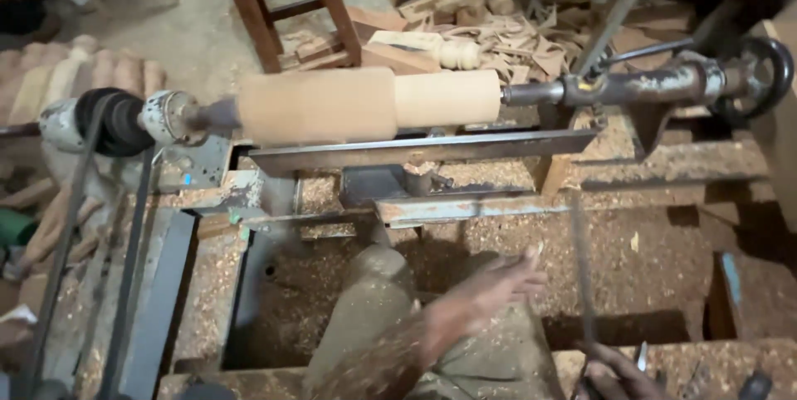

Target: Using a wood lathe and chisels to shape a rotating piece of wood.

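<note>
Clearly the wooden blank (365, 104) sits mounted on the lathe, pinned between the drive end (162, 116) on the left and the tailstock centre (631, 85) on the right, just above the long metal tool rest (423, 149). Its surface looks smeared, thicker on the left and stepped down to a paler, thinner section on the right, which I judge to mean it is spinning. The left hand (498, 284) hangs in mid-air below the rest, fingers spread and holding nothing; it is blurred. The right hand (618, 371) is low at the bottom edge, closed around the lower end of a long thin tool (581, 267) that rises toward the lathe bed; how firm the grip is I cannot tell.

The main risk, as I see it, is the free left hand drifting up into the turning wood or the gap between wood and rest. The drive belt (75, 201) runs uncovered on the left, so a sleeve or loose cloth could be caught there. The long tool, held only at its far end, could dig in and kick back if it meets the wood without bearing on the rest. Thick sawdust (647, 251) over the bed and offcuts (498, 35) on the floor near the stool (282, 2) could hide small parts or make footing poor. The handwheel (760, 76), if slack, might let the blank work loose
</note>
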